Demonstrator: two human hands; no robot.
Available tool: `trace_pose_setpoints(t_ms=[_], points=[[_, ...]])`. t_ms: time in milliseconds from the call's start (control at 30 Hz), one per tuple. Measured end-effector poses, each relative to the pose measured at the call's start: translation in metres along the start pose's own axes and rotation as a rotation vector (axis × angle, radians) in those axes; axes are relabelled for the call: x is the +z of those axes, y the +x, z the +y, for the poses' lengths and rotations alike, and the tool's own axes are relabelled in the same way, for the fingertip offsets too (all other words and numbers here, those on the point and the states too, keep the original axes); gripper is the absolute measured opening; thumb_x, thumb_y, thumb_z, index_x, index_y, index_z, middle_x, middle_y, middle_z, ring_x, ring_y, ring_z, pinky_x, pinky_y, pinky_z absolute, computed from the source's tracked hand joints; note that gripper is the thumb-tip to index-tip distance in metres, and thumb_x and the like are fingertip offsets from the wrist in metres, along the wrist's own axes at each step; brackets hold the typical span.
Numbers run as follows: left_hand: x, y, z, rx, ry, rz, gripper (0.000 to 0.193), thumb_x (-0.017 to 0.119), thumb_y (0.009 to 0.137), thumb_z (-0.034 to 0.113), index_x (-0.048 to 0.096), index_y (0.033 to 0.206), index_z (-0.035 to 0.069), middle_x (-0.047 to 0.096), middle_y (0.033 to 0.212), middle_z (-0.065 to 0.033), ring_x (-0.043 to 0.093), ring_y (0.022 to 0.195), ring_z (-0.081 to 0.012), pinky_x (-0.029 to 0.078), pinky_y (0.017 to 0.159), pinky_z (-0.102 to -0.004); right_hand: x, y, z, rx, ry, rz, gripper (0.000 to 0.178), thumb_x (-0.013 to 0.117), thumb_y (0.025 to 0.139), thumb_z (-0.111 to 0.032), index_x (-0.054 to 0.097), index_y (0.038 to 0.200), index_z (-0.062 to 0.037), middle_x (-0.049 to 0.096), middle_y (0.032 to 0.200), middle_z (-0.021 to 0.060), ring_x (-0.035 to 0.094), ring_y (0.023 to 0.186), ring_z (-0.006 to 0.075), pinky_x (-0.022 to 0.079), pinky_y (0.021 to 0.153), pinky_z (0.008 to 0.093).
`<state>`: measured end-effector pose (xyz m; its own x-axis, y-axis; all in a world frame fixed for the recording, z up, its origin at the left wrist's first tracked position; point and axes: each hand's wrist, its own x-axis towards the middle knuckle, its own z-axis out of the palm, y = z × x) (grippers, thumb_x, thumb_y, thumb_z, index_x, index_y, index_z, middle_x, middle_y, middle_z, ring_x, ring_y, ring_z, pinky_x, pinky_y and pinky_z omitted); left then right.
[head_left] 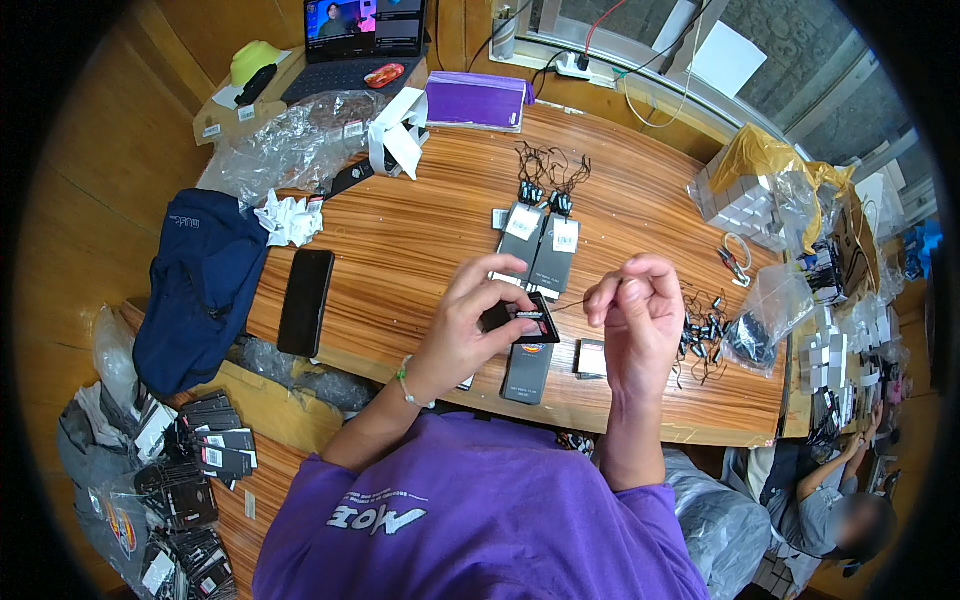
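Observation:
My left hand [470, 318] grips a small black hang tag [543, 322] with printing on it, thumb in front and fingers behind. A thin dark cord [572, 304] stretches from the tag to my right hand [640, 312], whose thumb and fingertips pinch its end. Below the held tag lies a long dark grey tag [525, 378] on the table. Two stacks of grey tags with white barcode stickers, a left one [520, 238] and a right one [557, 250], lie just beyond my hands. Bundled black cords [545, 178] rest at their far end.
Loose black cords [705, 335] are piled at right, beside a clear bag [765, 320] and cutters [735, 265]. A phone [306, 302] and blue bag [205, 285] lie left. Behind are a laptop [350, 75] and purple notebook [475, 102]. Another person [815, 515] sits lower right.

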<state>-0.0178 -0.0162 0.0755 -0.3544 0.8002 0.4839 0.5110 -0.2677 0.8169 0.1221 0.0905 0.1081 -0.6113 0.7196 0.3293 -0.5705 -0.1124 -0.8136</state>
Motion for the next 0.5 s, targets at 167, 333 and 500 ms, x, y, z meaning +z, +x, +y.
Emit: trace_pose_setpoints(t_ms=[167, 333, 500], points=[[-0.008, 0.006, 0.003, 0.125, 0.136, 0.040, 0.010, 0.067, 0.071, 0.005, 0.061, 0.079, 0.002, 0.060, 0.082, -0.0065, 0.054, 0.076, -0.0199, 0.042, 0.071, -0.0285, 0.002, -0.006, -0.003, 0.231, -0.252, -0.117, 0.018, 0.050, 0.087, -0.002, 0.041, 0.102, -0.0029, 0.051, 0.067, 0.0019, 0.050, 0.063, 0.0075, 0.039, 0.059, 0.0203], [-0.008, 0.004, 0.007, -0.017, -0.008, 0.027, 0.007, 0.065, 0.075, 0.006, 0.063, 0.080, 0.002, 0.061, 0.073, -0.0052, 0.053, 0.073, -0.0183, 0.041, 0.067, -0.0273, 0.004, -0.008, 0.006, 0.296, -0.319, -0.222, 0.017, 0.050, 0.087, -0.002, 0.041, 0.101, -0.0037, 0.047, 0.067, 0.0002, 0.046, 0.065, 0.0070, 0.038, 0.061, 0.0208], [-0.008, 0.002, 0.007, -0.075, -0.123, -0.007, 0.008, 0.064, 0.076, 0.007, 0.065, 0.083, 0.003, 0.063, 0.078, -0.0054, 0.054, 0.073, -0.0170, 0.043, 0.066, -0.0269, 0.002, -0.008, 0.012, 0.306, -0.387, -0.243, 0.017, 0.051, 0.086, -0.001, 0.041, 0.100, -0.0042, 0.044, 0.065, -0.0011, 0.044, 0.064, 0.0069, 0.038, 0.061, 0.0215]])
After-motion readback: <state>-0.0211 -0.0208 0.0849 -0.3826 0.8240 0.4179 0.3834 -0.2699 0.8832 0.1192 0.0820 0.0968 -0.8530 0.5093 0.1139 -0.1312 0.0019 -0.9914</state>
